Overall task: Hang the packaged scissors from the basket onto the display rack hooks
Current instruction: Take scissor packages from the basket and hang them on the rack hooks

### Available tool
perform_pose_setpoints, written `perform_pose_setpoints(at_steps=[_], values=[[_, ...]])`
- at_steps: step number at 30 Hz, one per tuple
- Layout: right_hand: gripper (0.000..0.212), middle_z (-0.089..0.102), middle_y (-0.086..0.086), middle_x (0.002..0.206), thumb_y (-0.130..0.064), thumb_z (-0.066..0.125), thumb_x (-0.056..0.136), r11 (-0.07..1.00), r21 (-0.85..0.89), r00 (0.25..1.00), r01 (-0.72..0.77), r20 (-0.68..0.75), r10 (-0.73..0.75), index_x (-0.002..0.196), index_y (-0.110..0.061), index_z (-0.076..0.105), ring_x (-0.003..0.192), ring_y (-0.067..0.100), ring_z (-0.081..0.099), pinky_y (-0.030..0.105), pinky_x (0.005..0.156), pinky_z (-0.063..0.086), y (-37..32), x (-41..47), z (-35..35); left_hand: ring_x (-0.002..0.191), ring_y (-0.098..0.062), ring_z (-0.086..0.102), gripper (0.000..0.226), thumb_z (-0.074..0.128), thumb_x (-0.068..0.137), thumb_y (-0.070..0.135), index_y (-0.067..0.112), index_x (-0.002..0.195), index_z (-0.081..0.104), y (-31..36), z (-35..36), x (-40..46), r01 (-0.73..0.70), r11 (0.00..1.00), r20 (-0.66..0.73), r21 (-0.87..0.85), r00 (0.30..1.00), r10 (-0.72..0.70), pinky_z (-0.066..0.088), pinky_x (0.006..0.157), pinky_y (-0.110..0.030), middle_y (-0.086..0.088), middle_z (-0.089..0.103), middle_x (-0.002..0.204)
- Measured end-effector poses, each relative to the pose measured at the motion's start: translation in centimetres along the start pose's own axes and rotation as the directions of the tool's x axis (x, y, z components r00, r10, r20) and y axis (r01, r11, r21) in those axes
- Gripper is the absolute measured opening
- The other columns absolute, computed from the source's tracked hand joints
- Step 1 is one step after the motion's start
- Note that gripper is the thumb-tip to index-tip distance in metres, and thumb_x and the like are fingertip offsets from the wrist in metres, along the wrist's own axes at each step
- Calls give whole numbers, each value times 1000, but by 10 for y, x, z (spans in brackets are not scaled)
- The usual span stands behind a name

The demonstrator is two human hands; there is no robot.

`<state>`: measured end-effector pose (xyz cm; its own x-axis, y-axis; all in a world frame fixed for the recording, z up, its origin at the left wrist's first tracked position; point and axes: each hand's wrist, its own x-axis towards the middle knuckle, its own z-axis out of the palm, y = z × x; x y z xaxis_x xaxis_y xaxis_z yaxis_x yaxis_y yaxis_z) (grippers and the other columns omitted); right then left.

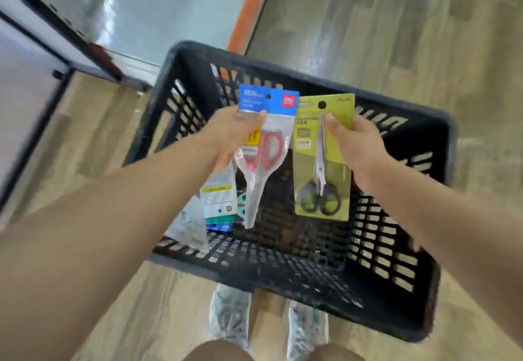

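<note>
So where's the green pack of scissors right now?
The green scissors pack is held up in the right hand, above the black basket, just right of the red scissors pack.
</note>
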<state>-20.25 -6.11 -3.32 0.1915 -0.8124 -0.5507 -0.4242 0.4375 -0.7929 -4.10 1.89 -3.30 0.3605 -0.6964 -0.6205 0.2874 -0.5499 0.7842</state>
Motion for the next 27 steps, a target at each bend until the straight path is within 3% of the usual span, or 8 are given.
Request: perform_pose_setpoints(at_steps=[4,7,11,14,19,21,23,27], values=[[6,65,-10,88,-28,58,93,997,22,996,78,40,-79,91,-25,63,79,5,59,21,78,48,-143,-84,-18,95,-22,66,8,59,92,15,16,90,67,125,-28,-103,-85,995,-63,-49,995,82,51,94,-36,-7,70,100],[14,60,-17,76,-31,59,92,980,37,975,195,96,-198,79,-28,62,68,-3,54,14,63,44,-269,-157,-31,72,-13,67,8,61,91,16,12,89,68,239,-54,-199,-174,980,-177,-93,972,156,56,74,-25,0,72,81],[18,64,-10,91,-38,62,89,943,64,919,326,212,-332,96,-22,66,85,10,58,27,83,42,-423,-255,-34,83,-21,64,15,63,90,22,9,97,69,364,-94,-327,-312,944,-336,-111,905,259,53,86,-35,-12,70,97],[12,66,-12,86,-35,61,90,880,87,828,467,306,-469,94,-25,68,85,8,61,28,83,45,-507,-331,-31,85,-26,57,33,68,86,29,1,102,67,430,-126,-420,-428,900,-479,-89,810,338,49,89,-52,-18,64,96],[12,68,-11,87,-33,60,91,757,174,620,630,475,-625,83,-27,67,87,10,62,28,83,49,-575,-441,1,74,-24,50,10,62,91,19,11,86,65,474,-176,-552,-611,788,-687,-76,605,403,48,60,-29,-14,56,84],[15,67,-13,85,-28,59,92,723,241,541,648,523,-659,79,-28,65,83,6,61,22,77,46,-587,-484,22,78,-27,51,14,64,89,21,8,93,67,473,-194,-598,-654,754,-742,-66,537,401,48,67,-36,-17,57,87],[13,70,-9,90,-30,59,92,710,268,474,652,586,-657,84,-25,68,86,9,63,27,82,49,-596,-524,45,85,-29,51,21,69,84,23,6,97,69,467,-213,-638,-684,726,-787,-69,484,382,44,76,-43,-18,59,91],[15,71,-14,91,-25,56,94,686,359,330,633,676,-658,85,-27,68,92,10,65,30,91,49,-615,-589,84,84,-27,56,8,74,79,21,14,77,72,457,-243,-699,-695,718,-815,-29,432,386,45,80,-43,-14,66,87]])
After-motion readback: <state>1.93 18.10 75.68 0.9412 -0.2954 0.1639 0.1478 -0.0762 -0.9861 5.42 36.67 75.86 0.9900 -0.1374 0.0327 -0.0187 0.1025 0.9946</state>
